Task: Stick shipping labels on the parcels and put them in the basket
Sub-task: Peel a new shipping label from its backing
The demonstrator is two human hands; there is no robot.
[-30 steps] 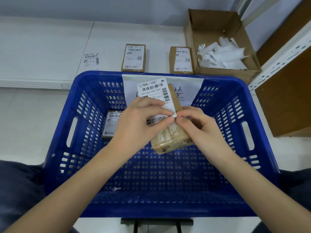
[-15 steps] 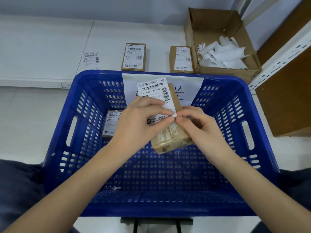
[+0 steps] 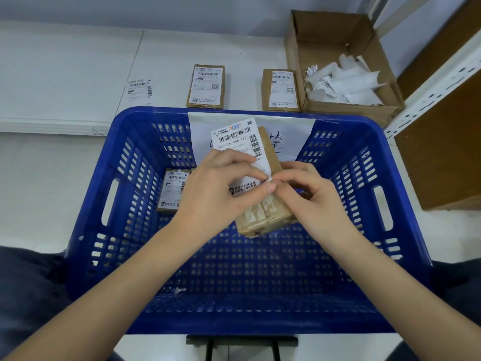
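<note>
Over the blue basket (image 3: 135, 142), both hands pinch one shipping label (image 3: 234, 138) against a cardboard parcel (image 3: 268, 212): left hand (image 3: 218, 194), right hand (image 3: 315, 199). One labelled parcel (image 3: 173, 190) lies inside, two labelled parcels (image 3: 207, 86) wait on the table; nothing has shifted since a second ago.

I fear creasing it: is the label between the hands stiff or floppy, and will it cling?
The label is probably thin and floppy: its free top stands unsupported above the left hand. It likely sticks readily, since the right hand pinches its edge against the parcel.
</note>
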